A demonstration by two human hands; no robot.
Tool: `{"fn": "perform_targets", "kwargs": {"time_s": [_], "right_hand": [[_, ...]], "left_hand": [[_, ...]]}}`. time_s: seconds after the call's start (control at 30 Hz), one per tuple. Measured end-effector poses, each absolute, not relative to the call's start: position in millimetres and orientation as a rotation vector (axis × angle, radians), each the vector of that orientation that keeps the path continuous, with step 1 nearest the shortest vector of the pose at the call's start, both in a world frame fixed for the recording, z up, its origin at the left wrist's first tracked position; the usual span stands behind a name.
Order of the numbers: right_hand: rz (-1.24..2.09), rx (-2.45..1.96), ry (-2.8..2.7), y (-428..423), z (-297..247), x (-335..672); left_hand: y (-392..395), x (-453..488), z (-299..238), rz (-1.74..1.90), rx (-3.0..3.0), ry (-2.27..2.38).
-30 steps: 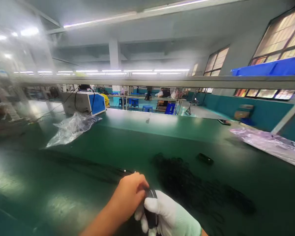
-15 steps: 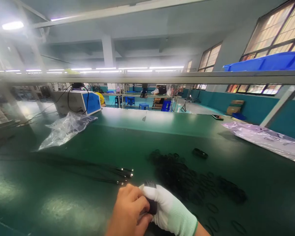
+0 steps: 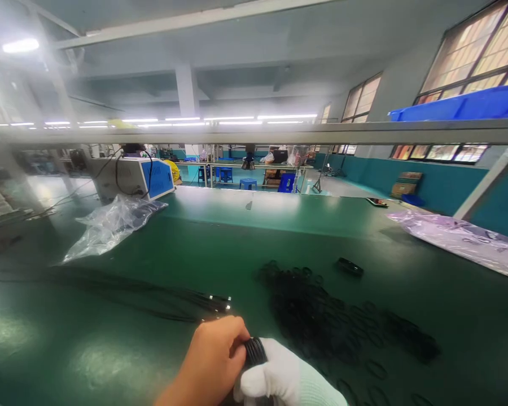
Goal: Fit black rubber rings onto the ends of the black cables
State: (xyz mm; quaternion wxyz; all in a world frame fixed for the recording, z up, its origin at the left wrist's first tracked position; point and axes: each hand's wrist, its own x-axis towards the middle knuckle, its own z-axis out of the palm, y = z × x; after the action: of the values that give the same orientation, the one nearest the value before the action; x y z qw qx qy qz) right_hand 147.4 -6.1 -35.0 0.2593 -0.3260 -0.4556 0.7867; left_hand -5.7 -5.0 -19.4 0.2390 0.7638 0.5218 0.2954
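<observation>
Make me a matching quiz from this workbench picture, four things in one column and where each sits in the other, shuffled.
Things:
1. black ridged part
2. pile of black rings
3. clear plastic bag
4. blue bin

Places:
A. on the overhead rail, upper right
B. on the green table right of the hands
C. between the bare left hand and the gloved right hand
D. far left, in front of the blue and grey machine

Pairs: 1-C, 2-B, 3-D, 4-A

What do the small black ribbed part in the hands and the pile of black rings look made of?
Small black ribbed part: probably moulded plastic or rubber, with a slight sheen on its ridges. Pile of black rings: likely rubber, matte, thin and lying limp in loose loops; too blurred to be sure.
</observation>
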Motion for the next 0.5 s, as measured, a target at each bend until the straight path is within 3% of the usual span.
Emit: {"fn": "perform_targets", "kwargs": {"time_s": [0.2,0.37,0.5], "right_hand": [[1.922,-0.783,-0.802,6.5,-20.6,190.1],[1.824,-0.808,-0.782,13.0,-9.6,211.0],[1.794,-0.843,-0.815,9.8,-8.9,206.6]], "left_hand": [[2.0,-19.9,-3.7,0.886,1.991,1.46],[-20.8,21.6,-44.5,0.359,2.3,1.13],[-25.2,43.4,-74.4,0.343,2.308,1.162]]}}
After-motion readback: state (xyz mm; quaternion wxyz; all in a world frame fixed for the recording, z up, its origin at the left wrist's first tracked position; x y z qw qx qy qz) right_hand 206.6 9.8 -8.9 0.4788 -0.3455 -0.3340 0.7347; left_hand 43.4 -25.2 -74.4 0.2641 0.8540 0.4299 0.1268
